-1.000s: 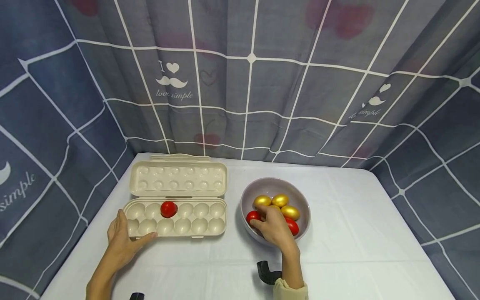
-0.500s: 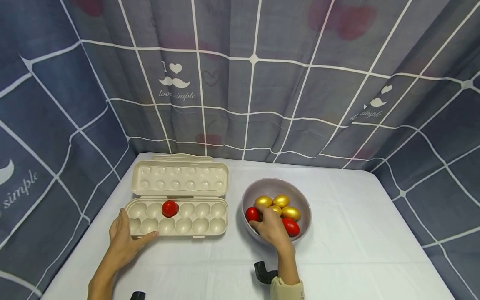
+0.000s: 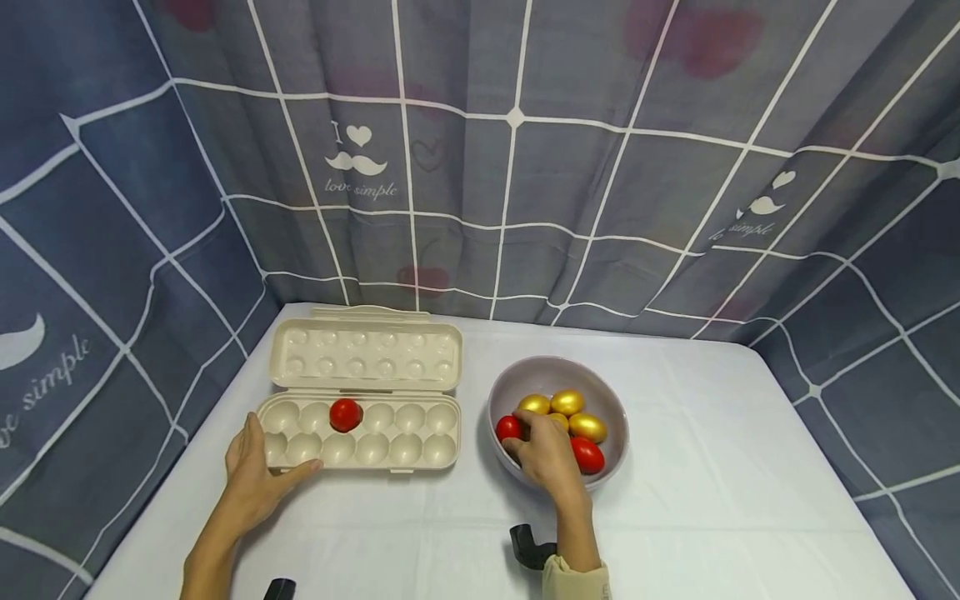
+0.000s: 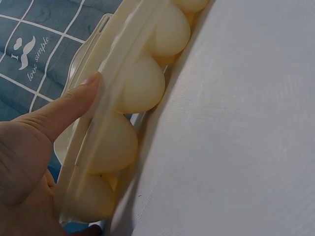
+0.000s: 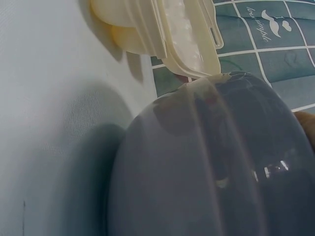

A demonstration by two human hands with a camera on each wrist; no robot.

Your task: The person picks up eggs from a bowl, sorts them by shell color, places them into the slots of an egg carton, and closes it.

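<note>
— Grey-blue curtain with a white grid (image 3: 465,167) on three sides, white-covered desk (image 3: 712,467) in front. So what's the person up to?

— Filling the cream plastic twelve-cup egg carton (image 3: 372,451), by the look of it. Its matching cream lid (image 3: 366,354) is folded back, and one shiny red egg (image 3: 345,415) is already in the back row, third cup from the left. Over in the round mauve-grey bowl (image 3: 551,372) on the right: four shiny gold eggs (image 3: 567,402) showing, plus two red ones, maybe more under the hand.

— And the hands?

— Left hand (image 3: 255,487) has thumb and fingers spread wide round the carton's near left corner, thumb on the front edge, so probably steadying it. Right hand (image 3: 551,458) is down in the bowl, fingertips by the leftmost red egg (image 3: 508,427). Pinched or not, can't tell; the right wrist cam is mostly bowl wall.

— So, the picking step?

— Best guess, yeah. Next move calls for a gentle but sure pinch on that glossy shell, a lift clear of the rim, then across to a free cup.
</note>
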